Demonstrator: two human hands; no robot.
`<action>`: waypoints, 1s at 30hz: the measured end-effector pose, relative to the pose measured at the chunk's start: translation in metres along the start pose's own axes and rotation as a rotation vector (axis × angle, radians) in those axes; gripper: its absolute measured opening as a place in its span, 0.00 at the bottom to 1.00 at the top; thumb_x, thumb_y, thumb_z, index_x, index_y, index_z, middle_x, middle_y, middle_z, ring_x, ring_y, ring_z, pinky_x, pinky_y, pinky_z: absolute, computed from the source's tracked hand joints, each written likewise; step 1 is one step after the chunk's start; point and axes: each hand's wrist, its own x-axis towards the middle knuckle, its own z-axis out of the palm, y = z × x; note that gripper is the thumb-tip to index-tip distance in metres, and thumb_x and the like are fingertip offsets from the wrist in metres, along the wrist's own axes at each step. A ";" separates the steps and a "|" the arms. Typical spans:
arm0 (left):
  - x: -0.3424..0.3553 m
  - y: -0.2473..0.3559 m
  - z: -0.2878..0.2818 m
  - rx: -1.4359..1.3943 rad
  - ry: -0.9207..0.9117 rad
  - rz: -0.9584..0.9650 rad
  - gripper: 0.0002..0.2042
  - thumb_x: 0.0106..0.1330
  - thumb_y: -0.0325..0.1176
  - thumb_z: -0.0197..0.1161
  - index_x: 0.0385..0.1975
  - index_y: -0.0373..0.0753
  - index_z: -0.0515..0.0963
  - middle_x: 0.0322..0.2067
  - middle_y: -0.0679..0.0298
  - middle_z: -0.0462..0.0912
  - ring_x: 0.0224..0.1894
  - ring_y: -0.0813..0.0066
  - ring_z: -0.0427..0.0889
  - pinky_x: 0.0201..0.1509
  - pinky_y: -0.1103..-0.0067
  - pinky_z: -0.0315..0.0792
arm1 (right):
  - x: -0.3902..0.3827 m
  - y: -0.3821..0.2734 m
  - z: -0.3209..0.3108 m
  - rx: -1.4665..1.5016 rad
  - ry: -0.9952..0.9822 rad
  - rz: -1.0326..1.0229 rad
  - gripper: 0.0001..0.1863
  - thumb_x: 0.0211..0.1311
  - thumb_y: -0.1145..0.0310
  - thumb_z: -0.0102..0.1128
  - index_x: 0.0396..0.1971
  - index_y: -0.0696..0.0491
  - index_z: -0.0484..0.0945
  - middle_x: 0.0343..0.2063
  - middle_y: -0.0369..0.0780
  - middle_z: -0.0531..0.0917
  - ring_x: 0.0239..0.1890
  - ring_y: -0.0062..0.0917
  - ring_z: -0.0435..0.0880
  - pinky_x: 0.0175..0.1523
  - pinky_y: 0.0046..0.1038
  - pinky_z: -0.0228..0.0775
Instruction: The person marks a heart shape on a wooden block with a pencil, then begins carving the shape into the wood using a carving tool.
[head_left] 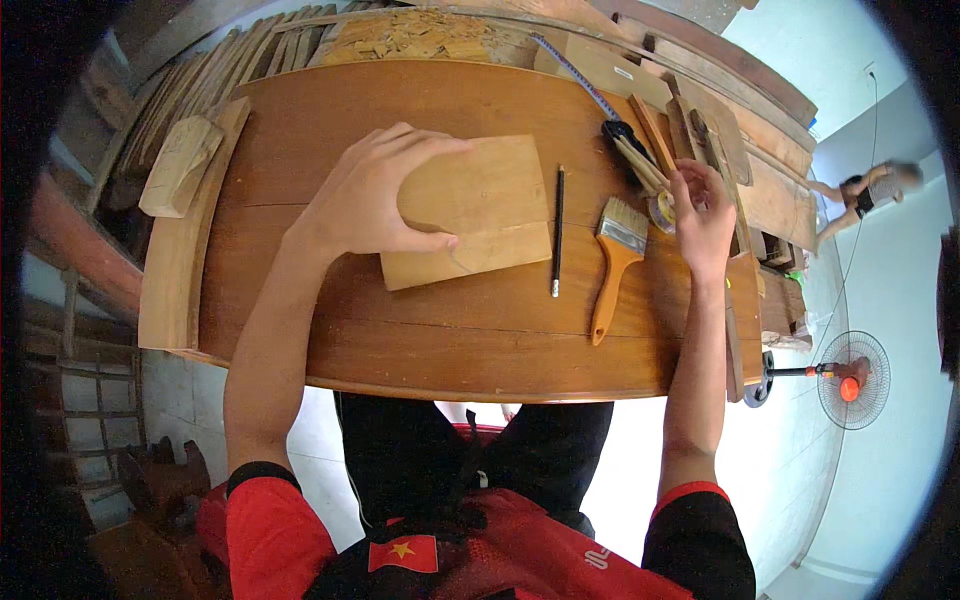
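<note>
My left hand (370, 190) rests at the left part of a flat, light wooden block (490, 205), its thumb and fingers spread wide over the top face. A thin wooden strip (652, 132) runs up and away from the fingertips of my right hand (705, 215), which are pinched at its near end. Just left of that hand lie a few pale sticks (640, 162) and a small roundish item (662, 212), partly covered. A paintbrush (613, 275) with an orange handle lies nearer me. Between brush and block is a black pencil (558, 230).
A tape measure (618, 130) with its blade pulled out lies at the table's far right. Boards (785, 195) are stacked beyond the right edge. At left, a wooden block (182, 165) sits on a plank (185, 270). A fan (850, 385) and another person (868, 190) are at right.
</note>
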 end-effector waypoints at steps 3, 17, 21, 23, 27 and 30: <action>-0.001 0.000 0.002 -0.007 -0.022 -0.002 0.42 0.40 0.45 0.83 0.62 0.42 0.78 0.54 0.54 0.84 0.57 0.51 0.80 0.64 0.62 0.74 | 0.001 0.000 -0.004 -0.089 -0.047 -0.011 0.11 0.65 0.68 0.69 0.44 0.56 0.87 0.36 0.41 0.87 0.37 0.28 0.83 0.46 0.29 0.74; -0.004 -0.006 0.006 -0.071 -0.049 -0.038 0.39 0.45 0.50 0.82 0.60 0.42 0.79 0.51 0.52 0.84 0.54 0.51 0.82 0.62 0.62 0.75 | 0.000 -0.002 -0.008 -0.097 0.021 -0.038 0.10 0.68 0.68 0.70 0.47 0.54 0.89 0.40 0.42 0.90 0.45 0.26 0.87 0.52 0.27 0.76; -0.004 -0.006 0.005 -0.064 -0.078 -0.071 0.39 0.45 0.50 0.82 0.59 0.41 0.79 0.51 0.50 0.84 0.55 0.50 0.82 0.62 0.62 0.75 | 0.001 -0.007 -0.010 0.355 0.067 0.167 0.13 0.73 0.68 0.67 0.52 0.58 0.86 0.47 0.42 0.89 0.50 0.23 0.85 0.58 0.25 0.74; -0.005 -0.007 0.006 -0.085 -0.067 -0.064 0.39 0.45 0.51 0.82 0.59 0.41 0.79 0.52 0.49 0.84 0.56 0.49 0.82 0.63 0.62 0.75 | -0.001 -0.011 -0.010 0.441 0.078 0.157 0.15 0.73 0.70 0.66 0.54 0.60 0.85 0.50 0.42 0.88 0.53 0.23 0.84 0.61 0.25 0.72; -0.008 -0.011 0.008 -0.073 -0.101 -0.090 0.40 0.45 0.48 0.82 0.61 0.42 0.78 0.53 0.50 0.83 0.58 0.49 0.81 0.65 0.62 0.73 | -0.010 -0.018 -0.006 0.639 0.002 0.173 0.17 0.73 0.71 0.66 0.57 0.60 0.83 0.51 0.41 0.87 0.54 0.22 0.83 0.62 0.24 0.70; -0.012 -0.016 0.012 -0.049 -0.098 -0.072 0.39 0.48 0.55 0.80 0.60 0.41 0.78 0.55 0.49 0.83 0.59 0.48 0.81 0.66 0.61 0.73 | -0.017 -0.023 0.000 0.714 -0.091 0.201 0.17 0.73 0.72 0.66 0.58 0.60 0.81 0.51 0.41 0.87 0.52 0.21 0.83 0.60 0.24 0.71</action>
